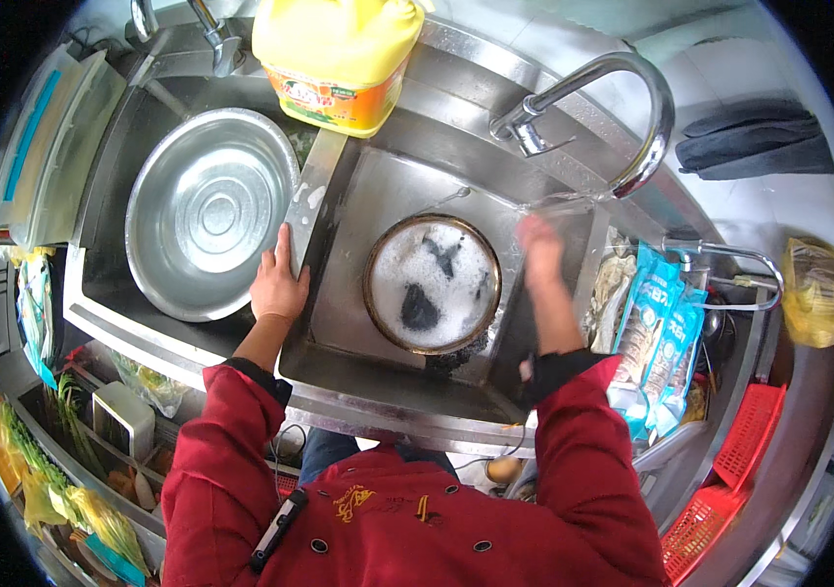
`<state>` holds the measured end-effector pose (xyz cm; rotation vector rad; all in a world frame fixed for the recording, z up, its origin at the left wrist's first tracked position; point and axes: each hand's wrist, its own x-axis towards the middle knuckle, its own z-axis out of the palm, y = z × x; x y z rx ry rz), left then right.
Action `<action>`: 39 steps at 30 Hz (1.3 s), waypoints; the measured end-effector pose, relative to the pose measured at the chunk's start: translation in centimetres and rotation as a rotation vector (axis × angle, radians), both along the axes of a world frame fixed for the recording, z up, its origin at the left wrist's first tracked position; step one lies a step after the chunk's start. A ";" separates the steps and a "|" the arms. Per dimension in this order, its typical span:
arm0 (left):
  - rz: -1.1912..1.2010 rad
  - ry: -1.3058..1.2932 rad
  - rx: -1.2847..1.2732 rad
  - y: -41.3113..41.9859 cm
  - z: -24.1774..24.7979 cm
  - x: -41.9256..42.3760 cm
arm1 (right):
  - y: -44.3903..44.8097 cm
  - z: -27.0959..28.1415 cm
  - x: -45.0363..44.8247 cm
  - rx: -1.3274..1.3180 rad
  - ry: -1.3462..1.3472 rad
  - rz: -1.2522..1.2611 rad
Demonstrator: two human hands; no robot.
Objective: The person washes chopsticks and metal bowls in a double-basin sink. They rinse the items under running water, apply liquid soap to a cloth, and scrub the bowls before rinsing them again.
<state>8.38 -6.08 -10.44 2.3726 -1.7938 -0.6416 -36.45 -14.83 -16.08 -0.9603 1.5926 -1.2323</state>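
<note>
My left hand (280,285) rests on the steel divider (320,183) between two sink compartments, fingers apart, beside the rim of a metal basin (220,215). The basin sits in the left compartment. My right hand (540,246) is motion-blurred at the right wall of the right compartment, under the water from a curved chrome faucet (644,81). Its fingers cannot be made out. Between my hands, a round pan (432,285) with a brown rim lies in the right compartment (402,176). White foam with dark patches covers its inside.
A yellow plastic jug (336,62) with an orange label stands at the back of the divider. Blue-and-clear packages (652,337) lie right of the sink, near a second faucet (736,257). Red plastic baskets (751,436) are farther right. Clear plastic containers (57,147) stand at left.
</note>
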 end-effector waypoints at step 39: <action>0.179 1.173 0.057 2.7 -0.2 -17.9 | 14.9 10.9 14.8 0.196 -0.227 -0.102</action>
